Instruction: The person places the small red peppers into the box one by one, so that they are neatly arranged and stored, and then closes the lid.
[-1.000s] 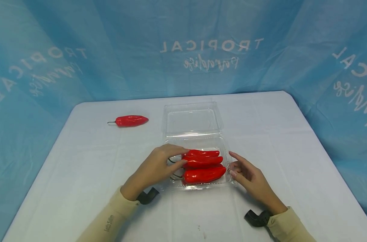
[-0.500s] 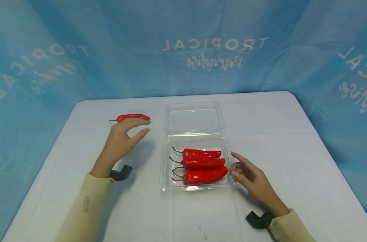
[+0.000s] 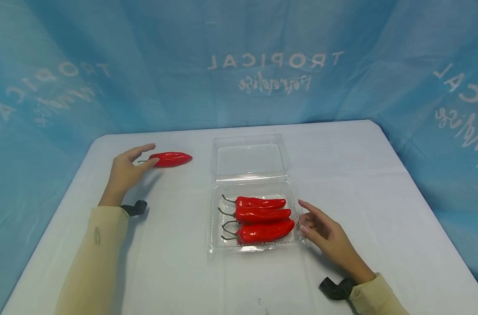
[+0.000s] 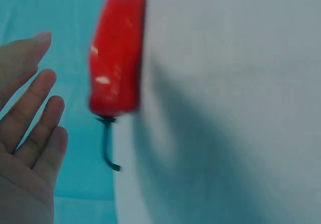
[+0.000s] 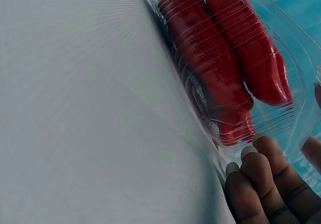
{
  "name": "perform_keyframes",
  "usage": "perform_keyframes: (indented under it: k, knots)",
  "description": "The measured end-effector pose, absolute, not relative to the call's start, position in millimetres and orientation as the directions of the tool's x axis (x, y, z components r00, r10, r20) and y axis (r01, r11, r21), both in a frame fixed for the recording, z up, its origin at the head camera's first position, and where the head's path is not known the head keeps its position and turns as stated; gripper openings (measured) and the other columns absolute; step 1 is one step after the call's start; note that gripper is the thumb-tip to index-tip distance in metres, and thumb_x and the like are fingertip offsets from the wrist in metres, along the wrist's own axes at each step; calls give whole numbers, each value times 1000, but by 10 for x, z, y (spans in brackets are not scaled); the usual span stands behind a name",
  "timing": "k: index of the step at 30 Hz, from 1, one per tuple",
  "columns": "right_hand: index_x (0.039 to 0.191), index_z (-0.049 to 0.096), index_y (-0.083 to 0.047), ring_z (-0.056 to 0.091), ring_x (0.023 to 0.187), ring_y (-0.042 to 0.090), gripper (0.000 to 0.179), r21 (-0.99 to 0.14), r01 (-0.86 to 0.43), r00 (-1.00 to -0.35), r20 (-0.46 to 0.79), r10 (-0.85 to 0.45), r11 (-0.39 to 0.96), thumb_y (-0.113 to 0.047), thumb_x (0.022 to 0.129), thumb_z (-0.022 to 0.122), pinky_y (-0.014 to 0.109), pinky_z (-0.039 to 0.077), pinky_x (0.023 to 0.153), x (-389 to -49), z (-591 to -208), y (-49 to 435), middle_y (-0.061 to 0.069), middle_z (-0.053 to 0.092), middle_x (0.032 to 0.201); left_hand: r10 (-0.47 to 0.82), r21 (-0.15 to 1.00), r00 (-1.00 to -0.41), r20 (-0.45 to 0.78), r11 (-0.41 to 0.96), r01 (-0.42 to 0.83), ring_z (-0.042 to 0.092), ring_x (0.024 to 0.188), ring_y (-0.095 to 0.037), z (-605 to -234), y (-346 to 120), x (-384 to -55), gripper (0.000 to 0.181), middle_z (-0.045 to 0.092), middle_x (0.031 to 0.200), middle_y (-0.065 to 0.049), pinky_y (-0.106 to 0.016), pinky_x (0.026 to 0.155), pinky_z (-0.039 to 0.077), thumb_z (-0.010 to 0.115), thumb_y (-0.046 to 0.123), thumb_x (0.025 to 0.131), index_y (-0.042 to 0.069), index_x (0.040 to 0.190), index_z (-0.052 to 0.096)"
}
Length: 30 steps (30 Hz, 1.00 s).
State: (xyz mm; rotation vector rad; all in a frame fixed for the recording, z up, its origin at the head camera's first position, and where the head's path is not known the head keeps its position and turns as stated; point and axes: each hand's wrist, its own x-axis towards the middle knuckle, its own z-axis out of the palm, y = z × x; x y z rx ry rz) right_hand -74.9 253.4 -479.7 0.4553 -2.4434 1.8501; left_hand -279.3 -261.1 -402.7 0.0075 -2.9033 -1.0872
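My left hand [image 3: 125, 172] reaches to the single red pepper [image 3: 176, 159] at the back left, thumb and fingers spread around its stem end. In the left wrist view the fingers [image 4: 37, 128] are apart from the pepper [image 4: 116, 48], whose dark curved stem hangs toward the bottom. A clear plastic clamshell container [image 3: 215, 238] stands lid-up at mid-table with several red peppers [image 3: 262, 214] side by side, stems left. My right hand [image 3: 329, 236] holds the container's right edge, its fingertips [image 5: 258, 161] curled against the wall below the rim and the thumb near the corner.
The container's hinged lid [image 3: 246, 157] lies folded back, flat behind it. A white cloth covers the table [image 3: 176, 271]. Blue printed curtains [image 3: 164, 87] hang close around the back and sides.
My left hand has left the peppers in the container and moved left and back to the lone pepper. The right hand has stayed at the container's edge.
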Motion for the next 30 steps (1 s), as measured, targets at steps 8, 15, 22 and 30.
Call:
perform_keyframes:
  k: [8,15,22,30]
  knots:
    - [154,45,-12,64,92,17,63,-935,-276,-948,228,-221,223,0,97,67,23,58,77,-753,-4801,2523,8,66,114,-38,664,-994,-107,741,-100,35,147,-39,-4207,-2695,-2955,67,43,158,-13,-62,108,42,74,47,92,25,152,52]
    - [154,46,-14,64,92,16,62,-931,-260,-956,211,-203,254,-2,97,67,23,58,78,-751,-4790,2541,5,66,114,-37,632,-983,-180,761,-144,33,146,-39,-4338,-2690,-2950,74,44,157,-13,-62,107,43,78,53,86,25,150,54]
    - [154,46,-13,64,92,16,62,-930,-267,-955,220,-201,253,-1,97,67,23,58,78,-734,-4772,2546,6,66,113,-28,641,-989,-144,758,-115,38,143,-40,-4360,-2652,-2886,71,46,154,-14,-61,107,44,78,51,88,22,149,55]
    - [154,46,-13,64,91,17,62,-927,-270,-953,220,-207,261,-4,97,68,24,59,76,-750,-4800,2545,5,67,114,-29,686,-997,-67,725,-67,40,142,-37,-4329,-2619,-2770,65,50,152,-12,-59,108,44,79,50,87,20,142,62]
